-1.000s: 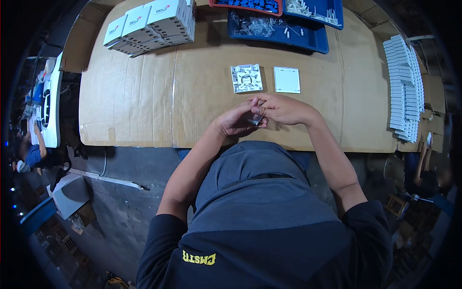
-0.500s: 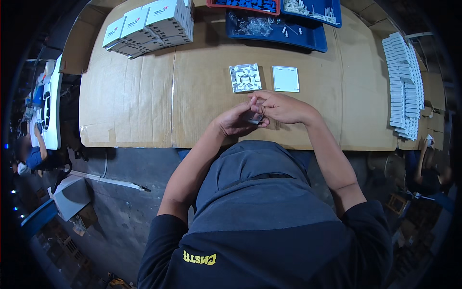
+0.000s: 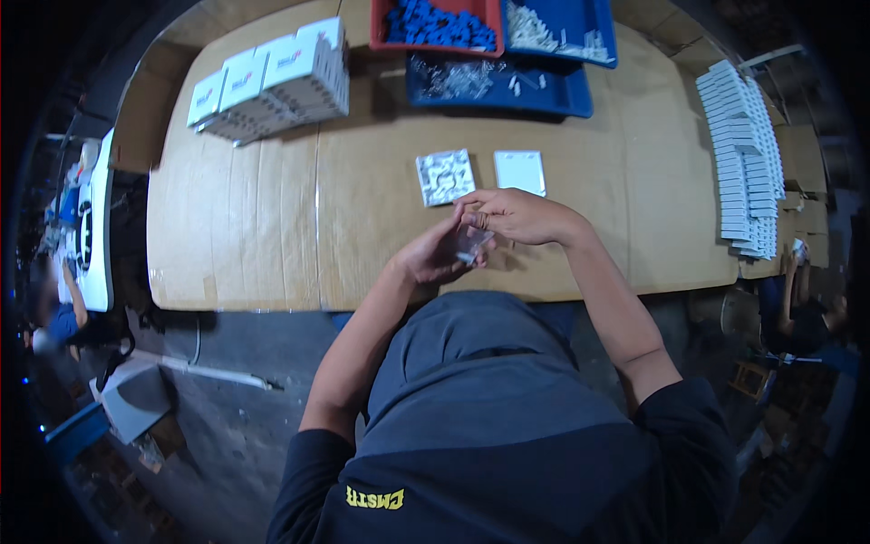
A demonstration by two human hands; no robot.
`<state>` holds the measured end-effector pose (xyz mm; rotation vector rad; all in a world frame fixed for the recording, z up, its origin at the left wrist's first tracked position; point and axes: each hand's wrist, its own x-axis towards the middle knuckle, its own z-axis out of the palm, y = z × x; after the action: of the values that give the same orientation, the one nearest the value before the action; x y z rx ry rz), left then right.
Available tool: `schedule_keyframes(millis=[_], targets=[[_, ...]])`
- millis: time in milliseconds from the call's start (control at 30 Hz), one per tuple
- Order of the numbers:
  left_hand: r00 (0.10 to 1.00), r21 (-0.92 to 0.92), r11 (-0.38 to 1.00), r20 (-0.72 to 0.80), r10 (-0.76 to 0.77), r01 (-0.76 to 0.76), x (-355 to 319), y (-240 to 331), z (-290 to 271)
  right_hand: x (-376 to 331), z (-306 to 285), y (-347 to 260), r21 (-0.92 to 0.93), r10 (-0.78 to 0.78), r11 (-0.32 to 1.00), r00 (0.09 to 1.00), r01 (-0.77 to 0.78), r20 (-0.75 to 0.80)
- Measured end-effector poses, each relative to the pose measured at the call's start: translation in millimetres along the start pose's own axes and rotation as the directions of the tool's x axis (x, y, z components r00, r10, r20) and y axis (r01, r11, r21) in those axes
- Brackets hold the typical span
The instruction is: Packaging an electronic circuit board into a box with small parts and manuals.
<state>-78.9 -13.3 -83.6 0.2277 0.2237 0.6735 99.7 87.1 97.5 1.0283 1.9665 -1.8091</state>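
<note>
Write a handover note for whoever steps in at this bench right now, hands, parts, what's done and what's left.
Left hand and right hand meet over the table's near edge, together pinching a small clear part.
On the cardboard-covered table: a white square part, inner side up, beside a plain white plate.
Behind: blue trays and a red tray of small parts; white boxes far left; stacked white plates right.
Done: cannot tell. Left: the two squares lie unassembled.

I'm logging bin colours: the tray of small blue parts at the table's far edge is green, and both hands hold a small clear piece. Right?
Not quite. In the head view the tray holding the blue parts is red, not green. Both the left hand and right hand do hold the small clear piece.
</note>
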Motion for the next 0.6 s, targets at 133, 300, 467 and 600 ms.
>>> schedule_keyframes(millis=[133, 300, 467, 600], targets=[[0.989, -0.098, 0.992, -0.129, 0.069, -0.082, 1.0, 1.4, 38.8, 24.3, -77.1, 62.3, -0.192, -0.511, 0.858, 0.83, 0.477, -0.224], [0.983, -0.054, 0.989, -0.128, 0.129, -0.137, -2.2, 0.0, 48.4, 26.9, -186.2, 55.6, -0.454, -0.45, 0.887, 0.367, 0.08, -0.815], [0.986, -0.069, 0.987, -0.095, 0.136, -0.143, 0.7, 1.6, 47.6, 44.0, -270.0, 86.0, -0.527, -0.52, 0.791, 0.113, -0.31, -0.847], [0.986, -0.1, 0.984, -0.089, 0.14, -0.149, 0.0, 4.0, 44.4, 55.9, -284.2, 84.3, -0.466, -0.394, 0.815, 0.261, -0.345, -0.881]])
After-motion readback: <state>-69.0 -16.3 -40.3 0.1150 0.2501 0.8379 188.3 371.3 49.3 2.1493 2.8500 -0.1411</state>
